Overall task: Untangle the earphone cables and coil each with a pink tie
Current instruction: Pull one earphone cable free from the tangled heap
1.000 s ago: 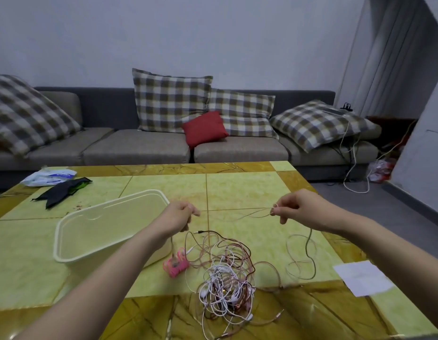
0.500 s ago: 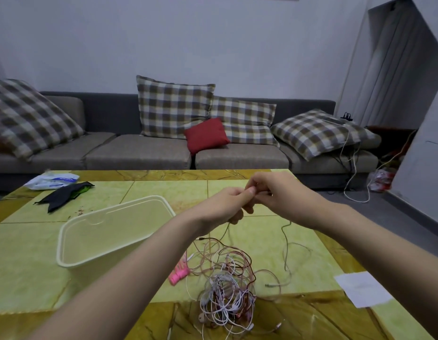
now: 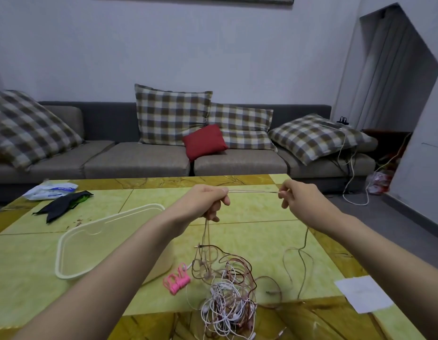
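So both hands are up over the worktop point(image 3: 249, 217) with a thin brownish earphone cable point(image 3: 252, 191) pulled straight and level between them. The left hand point(image 3: 208, 200) pinches one end of that stretch between thumb and forefinger, the rest of its fingers curled, and a couple of strands drop out of the bottom of that fist straight down into the pile. The right hand point(image 3: 298, 197) pinches the other end at its fingertips, and from there the cable hangs down past the wrist and lands on the worktop in a few loose loops.

The main tangle point(image 3: 227, 290) of white, pinkish and brown earphone cables sits on the near part of the worktop, below and between the two hands, still a proper knot. The pink ties point(image 3: 176, 280) lie in a little bunch just left of it, right beside a translucent plastic container point(image 3: 90, 251).

Also on the worktop: a white sheet of paper point(image 3: 365, 293) off to the right, a black cloth point(image 3: 63, 204) and a white packet point(image 3: 51, 191) at the far left. Grey sofa point(image 3: 139, 163) behind with checked pillows and a red cushion point(image 3: 204, 141).
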`<state>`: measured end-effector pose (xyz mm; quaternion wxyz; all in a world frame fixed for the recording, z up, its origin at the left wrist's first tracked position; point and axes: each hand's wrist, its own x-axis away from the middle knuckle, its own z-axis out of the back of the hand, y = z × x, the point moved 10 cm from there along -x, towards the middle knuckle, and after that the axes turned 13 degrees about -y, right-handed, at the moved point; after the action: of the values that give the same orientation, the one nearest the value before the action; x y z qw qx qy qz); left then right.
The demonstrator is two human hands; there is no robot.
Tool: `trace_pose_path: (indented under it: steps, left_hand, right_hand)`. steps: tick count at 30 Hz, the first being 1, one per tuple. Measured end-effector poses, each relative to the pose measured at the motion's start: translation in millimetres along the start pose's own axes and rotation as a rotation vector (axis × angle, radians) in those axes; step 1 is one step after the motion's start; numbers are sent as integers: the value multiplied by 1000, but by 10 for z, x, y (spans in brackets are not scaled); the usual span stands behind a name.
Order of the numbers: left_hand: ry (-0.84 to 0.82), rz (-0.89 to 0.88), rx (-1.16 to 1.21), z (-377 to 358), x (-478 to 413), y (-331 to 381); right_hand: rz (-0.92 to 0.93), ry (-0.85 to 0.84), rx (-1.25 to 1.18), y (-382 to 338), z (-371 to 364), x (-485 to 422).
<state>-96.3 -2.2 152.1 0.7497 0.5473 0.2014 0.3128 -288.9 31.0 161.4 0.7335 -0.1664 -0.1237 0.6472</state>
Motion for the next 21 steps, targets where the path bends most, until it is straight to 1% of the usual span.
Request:
trace_pose_path:
  steps: [3,7,10,11,13,15,17,19,21]
  left_hand:
    - [51,14,-16,53,32,19]
    - [139,-44,-95,115,49,85]
    - [131,-67,-148,96,40,110]
    - [121,-60,-161,84,35,107]
    - [98,-50,-188,46,22,113]
    - [70,-55,-202,-18,6,138]
    - [34,-69,-215,-101,-17,173]
    - [10,-73,-228,-161,-40,184]
    - [3,-72,-213,-167,-48,163]
  right_hand:
    - [-52,-39,-24,172,-167,15]
    - [-81,-43,26,299,-305,56]
    - [-128,-100,84,295,-334,75]
    - [-118,-126,87,244,-352,87]
    - [-19,-137,2,19,-352,138]
    - [131,-94,-129,-322,-279,230]
    - [251,-73,-201,-649,-229,315]
    - [306,-115,-254,-861,-251,341]
    - [310,-148,-279,-944,-264,336]
